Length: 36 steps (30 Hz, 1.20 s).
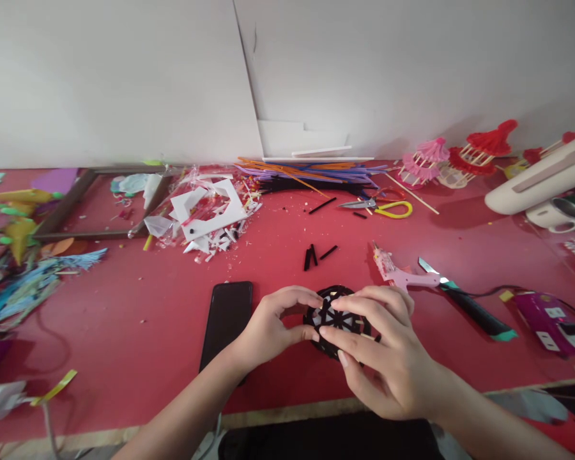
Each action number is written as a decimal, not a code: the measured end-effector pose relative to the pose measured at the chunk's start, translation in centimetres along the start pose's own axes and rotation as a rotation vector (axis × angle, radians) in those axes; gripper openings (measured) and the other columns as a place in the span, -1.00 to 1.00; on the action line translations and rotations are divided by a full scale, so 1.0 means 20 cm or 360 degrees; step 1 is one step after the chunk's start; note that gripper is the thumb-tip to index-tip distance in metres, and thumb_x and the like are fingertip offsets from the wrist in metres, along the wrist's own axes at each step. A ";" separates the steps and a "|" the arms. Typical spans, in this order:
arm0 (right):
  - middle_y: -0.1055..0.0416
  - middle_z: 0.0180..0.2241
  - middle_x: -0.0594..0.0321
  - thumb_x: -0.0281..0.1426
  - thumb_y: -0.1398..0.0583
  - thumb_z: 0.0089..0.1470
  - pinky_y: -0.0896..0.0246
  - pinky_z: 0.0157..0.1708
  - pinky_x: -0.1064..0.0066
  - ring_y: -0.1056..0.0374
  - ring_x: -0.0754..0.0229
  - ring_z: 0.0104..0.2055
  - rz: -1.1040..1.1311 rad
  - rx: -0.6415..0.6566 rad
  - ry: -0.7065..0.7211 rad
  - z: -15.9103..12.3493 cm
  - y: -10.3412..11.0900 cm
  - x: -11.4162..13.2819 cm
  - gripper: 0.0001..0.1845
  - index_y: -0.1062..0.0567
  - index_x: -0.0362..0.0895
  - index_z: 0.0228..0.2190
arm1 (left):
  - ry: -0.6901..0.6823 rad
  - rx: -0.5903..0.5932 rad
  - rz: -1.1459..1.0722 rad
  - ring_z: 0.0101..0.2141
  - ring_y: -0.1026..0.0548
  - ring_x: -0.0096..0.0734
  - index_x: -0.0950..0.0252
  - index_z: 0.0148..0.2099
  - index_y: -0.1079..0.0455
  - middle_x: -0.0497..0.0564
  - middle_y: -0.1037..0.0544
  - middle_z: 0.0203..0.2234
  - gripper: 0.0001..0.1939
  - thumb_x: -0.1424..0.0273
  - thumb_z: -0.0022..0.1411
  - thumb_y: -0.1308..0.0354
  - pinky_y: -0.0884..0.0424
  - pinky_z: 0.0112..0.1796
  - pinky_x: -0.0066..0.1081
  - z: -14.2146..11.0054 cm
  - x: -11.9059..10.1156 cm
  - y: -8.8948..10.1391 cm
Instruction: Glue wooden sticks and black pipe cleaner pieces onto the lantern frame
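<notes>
A black round craft piece with spokes (338, 319), like a small wheel with pale parts showing through, is held just over the red table's front part. With thumb and forefinger, my left hand (280, 322) pinches its left rim. My right hand (386, 348) curves over the other side, fingertips on its top and edge; part of the piece is hidden beneath. Beyond it lie several short black fuzzy stem pieces (314, 257). Left of my left hand is a black phone (227, 319). A pink glue gun (402, 275) rests past my right hand.
To the right are a utility knife (474, 310), a purple power box (553, 322) and a white mug (554, 214). Yellow-handled scissors (393, 208) lie near bundled coloured stems (311, 176). White scraps (211, 214) and a brown frame (57, 214) occupy the left.
</notes>
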State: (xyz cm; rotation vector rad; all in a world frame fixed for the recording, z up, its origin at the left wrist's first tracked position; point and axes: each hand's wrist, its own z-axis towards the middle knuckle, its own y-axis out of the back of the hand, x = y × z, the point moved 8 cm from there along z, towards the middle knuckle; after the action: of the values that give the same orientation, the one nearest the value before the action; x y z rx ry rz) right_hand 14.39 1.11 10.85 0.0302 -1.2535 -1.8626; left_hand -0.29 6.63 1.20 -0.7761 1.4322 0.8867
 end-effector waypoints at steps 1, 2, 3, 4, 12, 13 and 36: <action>-0.42 0.00 0.14 -0.43 -0.22 0.07 -0.12 0.04 0.01 -0.21 -0.03 0.02 -0.0001 -0.0002 0.0000 0.00 0.00 0.00 -0.70 -0.60 -0.03 -0.14 | 0.0002 0.0002 -0.0002 -0.10 -0.60 -0.22 0.28 -0.10 -0.55 0.15 -0.62 -0.13 -0.63 0.28 0.04 -0.47 -0.55 0.00 -0.22 0.00 0.00 0.00; -0.41 0.00 0.14 -0.43 -0.22 0.07 -0.12 0.04 0.01 -0.21 -0.03 0.03 -0.0003 0.0001 -0.0004 0.00 0.01 -0.01 -0.70 -0.59 -0.03 -0.14 | 0.0005 0.0002 -0.0003 -0.10 -0.60 -0.22 0.28 -0.10 -0.55 0.14 -0.61 -0.12 -0.63 0.28 0.05 -0.47 -0.55 0.00 -0.23 0.00 0.00 0.00; -0.40 0.01 0.14 -0.43 -0.22 0.07 -0.12 0.04 0.00 -0.21 -0.04 0.03 -0.0004 0.0004 -0.0007 0.00 0.01 -0.01 -0.70 -0.59 -0.03 -0.13 | 0.0002 0.0002 -0.0004 -0.10 -0.60 -0.23 0.27 -0.10 -0.55 0.14 -0.61 -0.12 -0.63 0.27 0.05 -0.46 -0.55 0.01 -0.23 0.00 0.00 0.00; -0.39 0.03 0.14 -0.43 -0.22 0.07 -0.12 0.05 0.00 -0.20 -0.05 0.04 -0.0006 0.0009 -0.0011 0.00 0.01 -0.01 -0.70 -0.59 -0.03 -0.13 | -0.0004 -0.0001 -0.0005 -0.10 -0.60 -0.23 0.27 -0.10 -0.55 0.14 -0.61 -0.12 -0.63 0.27 0.05 -0.46 -0.54 0.01 -0.23 0.00 0.00 0.00; -0.33 0.08 0.11 -0.44 -0.22 0.07 -0.08 0.08 -0.07 -0.16 -0.11 0.10 -0.0009 0.0096 0.0002 0.01 -0.02 -0.02 -0.69 -0.59 -0.04 -0.12 | -0.0025 0.0002 0.0016 -0.10 -0.59 -0.26 0.26 -0.10 -0.54 0.11 -0.62 -0.14 -0.63 0.28 0.05 -0.46 -0.53 0.01 -0.27 0.00 0.00 0.00; -0.33 0.08 0.11 -0.45 -0.22 0.07 -0.09 0.08 -0.08 -0.16 -0.11 0.10 -0.0003 0.0098 0.0001 0.01 -0.02 -0.02 -0.69 -0.59 -0.04 -0.12 | -0.0023 0.0000 0.0022 -0.10 -0.59 -0.26 0.27 -0.10 -0.54 0.11 -0.62 -0.13 -0.63 0.28 0.05 -0.46 -0.53 0.01 -0.27 0.00 0.00 0.00; -0.27 0.11 0.10 -0.47 -0.20 0.04 -0.02 0.12 -0.08 -0.12 -0.13 0.12 0.0016 0.0040 0.0027 0.01 -0.02 -0.03 -0.63 -0.57 -0.08 -0.08 | -0.0075 0.0016 0.0018 -0.08 -0.59 -0.31 0.23 -0.07 -0.53 0.06 -0.61 -0.12 -0.63 0.30 0.07 -0.45 -0.52 0.02 -0.33 -0.01 0.00 0.01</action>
State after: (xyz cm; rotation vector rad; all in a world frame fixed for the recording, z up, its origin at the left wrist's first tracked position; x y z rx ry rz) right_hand 14.38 1.62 10.33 0.0530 -1.2631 -1.8345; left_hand -0.50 6.54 1.22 -0.7358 1.4000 0.9005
